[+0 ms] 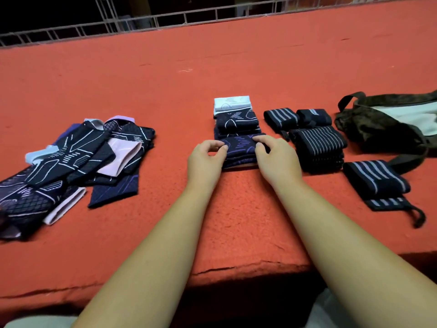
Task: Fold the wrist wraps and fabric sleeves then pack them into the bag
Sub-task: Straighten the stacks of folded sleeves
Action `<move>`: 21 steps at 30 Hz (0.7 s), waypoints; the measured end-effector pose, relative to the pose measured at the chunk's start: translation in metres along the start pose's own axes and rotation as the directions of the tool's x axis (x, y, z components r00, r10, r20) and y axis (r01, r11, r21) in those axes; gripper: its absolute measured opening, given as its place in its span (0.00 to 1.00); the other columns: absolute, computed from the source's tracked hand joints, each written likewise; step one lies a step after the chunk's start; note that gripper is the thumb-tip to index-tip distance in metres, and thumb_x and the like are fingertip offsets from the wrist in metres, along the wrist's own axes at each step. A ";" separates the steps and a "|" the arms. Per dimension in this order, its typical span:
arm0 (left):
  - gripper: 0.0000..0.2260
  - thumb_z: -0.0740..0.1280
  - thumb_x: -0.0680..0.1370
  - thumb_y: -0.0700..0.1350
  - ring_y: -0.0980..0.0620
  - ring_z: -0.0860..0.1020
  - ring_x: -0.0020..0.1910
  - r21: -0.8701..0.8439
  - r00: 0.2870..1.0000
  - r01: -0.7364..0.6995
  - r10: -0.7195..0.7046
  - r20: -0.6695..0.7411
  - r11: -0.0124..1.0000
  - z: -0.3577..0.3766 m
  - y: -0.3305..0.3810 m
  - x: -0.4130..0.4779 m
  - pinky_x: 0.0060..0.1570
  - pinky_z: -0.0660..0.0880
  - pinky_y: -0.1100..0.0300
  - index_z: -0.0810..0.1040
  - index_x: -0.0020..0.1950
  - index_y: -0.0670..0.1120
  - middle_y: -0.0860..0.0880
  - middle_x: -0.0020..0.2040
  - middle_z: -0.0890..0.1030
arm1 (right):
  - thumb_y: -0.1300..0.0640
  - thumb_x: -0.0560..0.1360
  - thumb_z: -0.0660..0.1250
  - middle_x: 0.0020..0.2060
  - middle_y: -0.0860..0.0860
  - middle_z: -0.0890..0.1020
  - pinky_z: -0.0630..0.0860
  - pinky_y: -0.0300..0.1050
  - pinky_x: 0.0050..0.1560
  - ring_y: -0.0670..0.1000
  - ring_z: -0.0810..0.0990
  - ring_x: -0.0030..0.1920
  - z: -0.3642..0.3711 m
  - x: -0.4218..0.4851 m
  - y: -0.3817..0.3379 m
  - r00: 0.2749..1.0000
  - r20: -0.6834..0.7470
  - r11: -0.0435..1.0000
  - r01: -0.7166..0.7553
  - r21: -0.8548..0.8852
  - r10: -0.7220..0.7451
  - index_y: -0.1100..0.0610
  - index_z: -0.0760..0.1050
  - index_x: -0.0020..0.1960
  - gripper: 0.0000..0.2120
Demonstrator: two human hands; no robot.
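Fingers (214,144) curled on both sides, two hands working one piece. Sweeping from the left: a loose pile of fabric sleeves (78,159) sprawls on the red worktop (165,74), black, purple and pink overlapping, too tangled to count. Then the left hand (205,159), thumb and fingertips pinching the left edge of the purple-patterned folded sleeve (240,147). The right hand (275,159) grips its right edge, fingertips on top, thumb at the side. That sleeve sits nearest in a line of folded sleeves (236,120) running away from the person: a white one farthest, dark ones between, four as best I can count. Just right of them are four bundles of striped wrist wraps (319,145): two small rolls at the back, one thick stack, one nearer with a loop trailing. Far right, one dark bag (369,129) lies open with a pale lining.
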State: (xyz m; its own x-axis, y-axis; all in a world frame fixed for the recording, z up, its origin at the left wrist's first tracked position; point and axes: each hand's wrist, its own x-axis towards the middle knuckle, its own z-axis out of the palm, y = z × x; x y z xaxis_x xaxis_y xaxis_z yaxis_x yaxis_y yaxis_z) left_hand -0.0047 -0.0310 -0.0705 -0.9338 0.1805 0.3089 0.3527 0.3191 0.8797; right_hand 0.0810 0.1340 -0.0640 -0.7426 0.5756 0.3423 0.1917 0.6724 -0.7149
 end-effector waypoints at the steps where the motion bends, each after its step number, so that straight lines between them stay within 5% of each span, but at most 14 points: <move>1: 0.04 0.72 0.78 0.53 0.56 0.83 0.51 -0.017 1.000 -0.002 0.003 0.011 1.000 -0.002 0.001 -0.001 0.60 0.79 0.51 0.85 0.50 0.55 0.54 0.49 0.86 | 0.50 0.83 0.63 0.60 0.51 0.80 0.71 0.43 0.62 0.53 0.80 0.62 0.000 0.000 0.001 1.000 -0.008 1.000 0.007 0.015 -0.007 0.42 0.82 0.67 0.16; 7: 0.10 0.67 0.77 0.60 0.50 0.84 0.51 -0.112 0.995 0.060 -0.051 0.085 0.992 -0.013 0.005 0.001 0.56 0.82 0.42 0.83 0.56 0.62 0.54 0.55 0.84 | 0.50 0.80 0.67 0.63 0.46 0.74 0.70 0.39 0.58 0.42 0.76 0.54 -0.014 -0.008 -0.010 0.989 -0.145 0.991 0.015 0.135 0.005 0.42 0.81 0.66 0.15; 12: 0.07 0.69 0.82 0.47 0.47 0.83 0.51 -0.056 0.996 0.078 -0.076 0.037 0.995 -0.053 0.010 0.003 0.59 0.79 0.49 0.81 0.59 0.52 0.54 0.53 0.83 | 0.56 0.78 0.65 0.60 0.47 0.78 0.68 0.36 0.60 0.39 0.73 0.55 -0.019 -0.004 -0.042 0.978 -0.189 0.974 0.128 0.184 -0.093 0.50 0.81 0.60 0.13; 17: 0.09 0.67 0.81 0.43 0.60 0.78 0.29 0.031 0.990 0.141 -0.141 -0.026 0.989 -0.118 0.003 0.010 0.35 0.74 0.58 0.82 0.59 0.51 0.50 0.44 0.83 | 0.62 0.76 0.63 0.54 0.49 0.82 0.71 0.40 0.60 0.48 0.79 0.56 0.005 -0.007 -0.097 0.987 -0.134 0.942 0.123 0.313 -0.084 0.53 0.82 0.54 0.12; 21: 0.12 0.66 0.78 0.40 0.55 0.81 0.53 0.185 0.986 0.112 -0.087 -0.140 0.976 -0.170 -0.010 0.010 0.56 0.75 0.59 0.84 0.59 0.49 0.54 0.53 0.84 | 0.57 0.74 0.63 0.46 0.46 0.86 0.79 0.49 0.54 0.50 0.81 0.45 0.049 -0.020 -0.140 0.998 0.064 0.859 -0.023 0.511 -0.011 0.47 0.81 0.49 0.10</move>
State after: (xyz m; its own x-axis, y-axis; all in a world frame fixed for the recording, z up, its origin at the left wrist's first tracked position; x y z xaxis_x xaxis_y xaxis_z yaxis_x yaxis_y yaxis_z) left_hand -0.0282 -0.1907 -0.0146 -0.9601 0.0197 0.2789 0.2505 0.5040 0.8266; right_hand 0.0375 0.0056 -0.0004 -0.7840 0.5376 0.3103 -0.1458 0.3264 -0.9339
